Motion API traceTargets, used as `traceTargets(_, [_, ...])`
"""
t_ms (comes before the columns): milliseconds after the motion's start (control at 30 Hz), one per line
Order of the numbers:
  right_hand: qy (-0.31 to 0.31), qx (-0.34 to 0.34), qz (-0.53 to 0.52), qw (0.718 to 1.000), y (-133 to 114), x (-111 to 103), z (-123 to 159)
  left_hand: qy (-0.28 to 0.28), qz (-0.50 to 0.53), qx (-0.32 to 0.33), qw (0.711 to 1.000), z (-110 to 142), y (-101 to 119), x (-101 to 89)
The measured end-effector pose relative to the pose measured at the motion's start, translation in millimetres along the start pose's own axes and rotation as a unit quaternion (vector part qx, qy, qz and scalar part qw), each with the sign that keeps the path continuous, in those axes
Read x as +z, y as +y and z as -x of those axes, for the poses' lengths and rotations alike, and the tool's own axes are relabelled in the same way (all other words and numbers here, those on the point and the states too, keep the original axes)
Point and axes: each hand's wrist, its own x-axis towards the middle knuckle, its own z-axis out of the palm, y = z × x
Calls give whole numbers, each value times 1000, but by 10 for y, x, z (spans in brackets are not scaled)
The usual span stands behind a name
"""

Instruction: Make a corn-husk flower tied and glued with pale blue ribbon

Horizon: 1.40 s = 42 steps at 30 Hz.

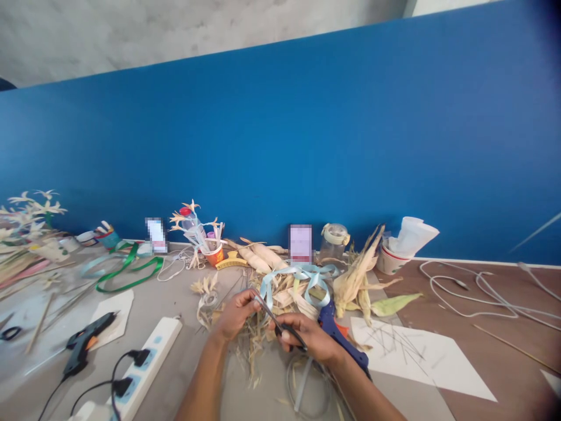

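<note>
Near the middle of the table, my right hand (307, 338) grips a pair of scissors (265, 306) by the dark handles, blades pointing up and left. My left hand (238, 314) is closed in a pinch right at the blade tips; what lies between its fingers is too small to make out. Just behind the blades loops a light blue ribbon (318, 273), draped over dry corn husks (358, 278). Husk scraps (253, 351) lie beneath both hands. A blue glue gun (339, 339) rests beside my right wrist, partly hidden by it.
On the left are a black glue gun (85, 342), a power strip (151, 359) with plugs and green ribbon (129, 283). Cups (390, 260), a jar (333, 242) and phones (300, 242) line the blue partition (280, 146). White paper (456, 365) with thin sticks lies right, near white cables (477, 313).
</note>
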Motion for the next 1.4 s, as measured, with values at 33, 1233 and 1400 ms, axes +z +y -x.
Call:
traceTargets(33, [1, -6, -10, 1000, 13, 1, -3, 3, 1, -1, 1000, 0, -3, 0])
traceTargets(1233, [17, 12, -66, 998, -100, 121, 46, 10, -43, 19, 999, 28, 67, 41])
traceTargets(1400, [52, 10, -65, 996, -130, 172, 36, 7, -16, 21, 1000, 17, 2, 87])
